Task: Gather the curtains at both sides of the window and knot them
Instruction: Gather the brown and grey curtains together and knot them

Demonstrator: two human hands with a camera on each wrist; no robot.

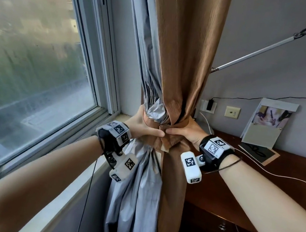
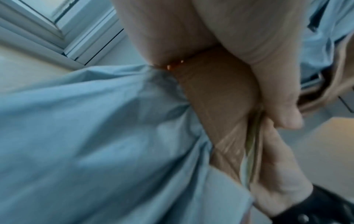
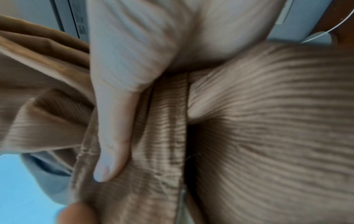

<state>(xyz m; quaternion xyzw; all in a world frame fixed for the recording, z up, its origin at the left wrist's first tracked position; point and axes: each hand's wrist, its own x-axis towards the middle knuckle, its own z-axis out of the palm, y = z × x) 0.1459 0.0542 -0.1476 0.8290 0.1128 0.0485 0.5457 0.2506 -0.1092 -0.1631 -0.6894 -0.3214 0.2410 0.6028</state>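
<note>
The ribbed brown curtain and its smooth silver-grey lining are hanging bunched beside the window, cinched by a brown fabric band. The left hand and the right hand are each gripping the band, thumbs meeting at the knot.

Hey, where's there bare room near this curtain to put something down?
Bare wood shows on the desk in front of the leaning card, right of the right hand. The windowsill strip under the left hand is bare but narrow. It is crowded at the curtain knot.
</note>
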